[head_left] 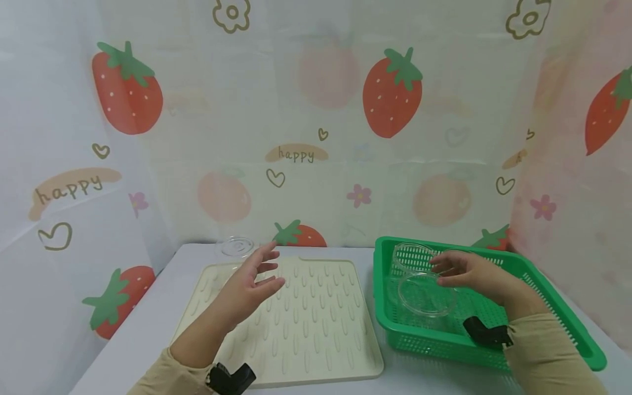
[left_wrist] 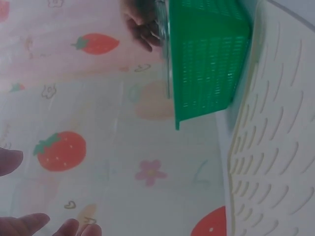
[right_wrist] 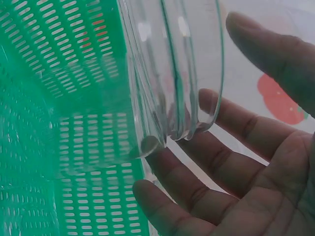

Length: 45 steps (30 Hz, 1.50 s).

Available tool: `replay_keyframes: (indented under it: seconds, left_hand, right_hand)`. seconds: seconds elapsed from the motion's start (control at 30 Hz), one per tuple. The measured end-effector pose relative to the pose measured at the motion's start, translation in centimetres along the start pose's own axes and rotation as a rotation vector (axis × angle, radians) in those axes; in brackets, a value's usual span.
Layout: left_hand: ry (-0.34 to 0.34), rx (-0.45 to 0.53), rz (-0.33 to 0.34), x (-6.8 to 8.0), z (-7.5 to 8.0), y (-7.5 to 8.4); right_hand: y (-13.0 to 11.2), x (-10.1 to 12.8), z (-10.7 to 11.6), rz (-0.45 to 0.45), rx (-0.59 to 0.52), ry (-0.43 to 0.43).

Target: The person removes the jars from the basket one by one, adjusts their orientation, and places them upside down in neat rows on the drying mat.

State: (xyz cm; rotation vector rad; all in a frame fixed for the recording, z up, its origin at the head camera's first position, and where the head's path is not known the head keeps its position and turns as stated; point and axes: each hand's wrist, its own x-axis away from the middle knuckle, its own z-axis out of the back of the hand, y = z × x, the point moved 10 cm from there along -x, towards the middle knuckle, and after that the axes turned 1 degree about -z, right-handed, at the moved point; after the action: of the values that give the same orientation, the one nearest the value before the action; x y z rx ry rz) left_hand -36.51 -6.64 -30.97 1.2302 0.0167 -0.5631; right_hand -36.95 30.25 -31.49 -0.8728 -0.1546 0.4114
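Head view: my right hand (head_left: 471, 274) is inside the green basket (head_left: 558, 307), reaching over a stack of clear glass dishes (head_left: 425, 293) lying toward the basket's left side. A second clear dish (head_left: 413, 255) lies behind them, near the far wall. My left hand (head_left: 249, 291) hovers above the cream drying mat (head_left: 316, 329), fingers apart and straight, holding nothing. A clear glass lid (head_left: 235, 247) sits on the white table (head_left: 148, 329) just beyond the mat's far left corner.

Right wrist view: shows what the head view cannot, namely that the dishes (right_wrist: 172, 73) are several nested rims, seen edge-on, with my fingers (right_wrist: 197, 177) spread open beneath and beside them and the thumb raised apart on the other side. The fingertips lie close to the rims; whether they touch I cannot tell. The basket's slotted wall (right_wrist: 59, 98) fills the left of that picture.

Left wrist view: only the tips of my left fingers (left_wrist: 29, 223) show at the lower left edge, straight and apart. The basket (left_wrist: 206, 59) appears from outside, beside the ridged mat (left_wrist: 280, 147), with my right hand (left_wrist: 140, 24) dim above it.

Surroundings: strawberry-printed cloth (head_left: 390, 99) hangs behind and on both sides. A black strap (head_left: 486, 332) on my right wrist lies across the basket's near rim and hides part of it; another strap (head_left: 229, 378) sits on my left wrist.

Hard to make out: the count of stacked dishes; the basket's near right corner is covered by my sleeve (head_left: 548, 351).
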Motion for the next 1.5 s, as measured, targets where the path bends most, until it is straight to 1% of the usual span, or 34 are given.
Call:
replay_keyframes:
  seconds: [0.17,0.3,0.47,0.7,0.8,1.0,1.23,1.5]
  left_hand:
    - [-0.003,0.002,0.008,0.0,-0.2,0.0]
    - [-0.001,0.003,0.016,0.1,-0.2,-0.1]
    - [-0.001,0.002,0.026,0.1,-0.3,-0.4]
    - [0.001,0.010,0.034,0.2,-0.3,-0.5]
    - [0.003,0.007,0.034,0.2,-0.4,-0.5]
    - [0.000,0.008,0.041,0.3,-0.5,-0.7]
    - [-0.001,-0.009,0.047,0.3,-0.8,-1.0]
    - [-0.001,-0.009,0.050,0.2,-1.0,-1.2]
  right_hand:
    - [0.3,-0.1,-0.3,-0.007,0.032,-0.016]
    - [0.5,0.0,-0.6,-0.036,0.040,-0.038]
    - [0.2,0.1,-1.0,-0.022,0.046,-0.080]
    - [0.2,0.4,-1.5,-0.018,0.101,-0.143]
    - [0.4,0.5,-1.8,-0.015,0.090,-0.178]
    - [0.5,0.7,-2.6,-0.004,0.028,-0.261]
    - [0.2,0.9,-2.8,0.024,0.038,-0.277]
    - [-0.1,0.6,-3.5,0.047,0.023,-0.331]
